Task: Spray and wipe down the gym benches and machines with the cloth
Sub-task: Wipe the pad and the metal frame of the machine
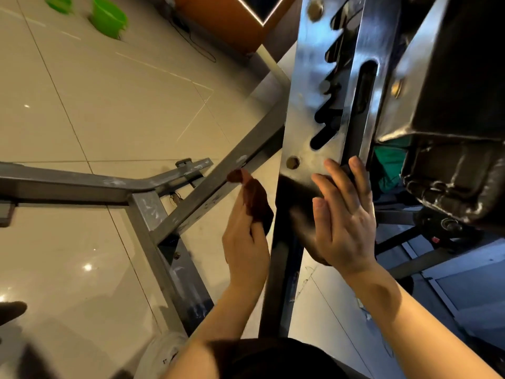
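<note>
Evidently the soft, light cloth (255,199) sits bunched in the left hand (246,242), fingers curled round it, just beside the metal upright (314,110). The right hand (344,214) lies flat against that upright, fingers straight. Limp fabric wipes best wadded.

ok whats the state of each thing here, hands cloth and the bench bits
left hand: grips the cloth, beside the upright
cloth: dark red, bunched, one end sticking up past the fingers
right hand: fingers straight, flat against the slotted steel upright
black bench pad: tilted up, worn at its lower edge
grey floor frame: scuffed, flat on the tiles
green bucket: on the floor, far off
</note>
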Demonstrator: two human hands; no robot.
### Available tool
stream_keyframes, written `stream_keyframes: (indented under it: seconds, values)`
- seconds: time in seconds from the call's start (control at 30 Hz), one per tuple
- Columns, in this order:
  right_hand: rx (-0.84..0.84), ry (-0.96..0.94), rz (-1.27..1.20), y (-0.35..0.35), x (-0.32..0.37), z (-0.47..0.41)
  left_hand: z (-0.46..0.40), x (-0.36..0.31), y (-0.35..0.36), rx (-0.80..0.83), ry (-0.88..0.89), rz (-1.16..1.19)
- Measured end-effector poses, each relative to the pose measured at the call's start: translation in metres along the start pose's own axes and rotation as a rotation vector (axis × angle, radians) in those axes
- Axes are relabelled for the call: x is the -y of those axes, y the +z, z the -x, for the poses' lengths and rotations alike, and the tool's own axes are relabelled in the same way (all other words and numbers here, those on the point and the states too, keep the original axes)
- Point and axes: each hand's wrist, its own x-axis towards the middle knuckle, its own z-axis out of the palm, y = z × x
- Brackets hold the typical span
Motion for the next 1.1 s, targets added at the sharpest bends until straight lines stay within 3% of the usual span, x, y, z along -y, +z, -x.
stream_keyframes:
  seconds: [0.27,0.57,0.63,0.8,0.93,1.1]
  values:
    - [0.006,-0.011,0.009,0.000,0.000,0.000,-0.070,-0.033,-0.009,-0.040,0.189,0.009]
    - [0.031,0.083,0.051,0.001,0.004,0.001,-0.121,-0.038,0.034,0.180,0.349,-0.110]
    - [0.047,0.091,0.043,-0.001,0.004,0.001,-0.142,-0.058,0.040,0.206,0.293,-0.065]
    - [0.063,0.049,-0.031,-0.001,0.002,0.001,-0.179,-0.086,0.054,0.127,0.351,0.054]
    - [0.021,0.001,-0.033,-0.004,0.003,-0.001,-0.151,-0.060,0.052,0.145,0.310,-0.018]
    - [0.061,0.066,0.037,-0.001,0.004,0.004,-0.104,-0.020,0.035,0.173,0.499,-0.133]
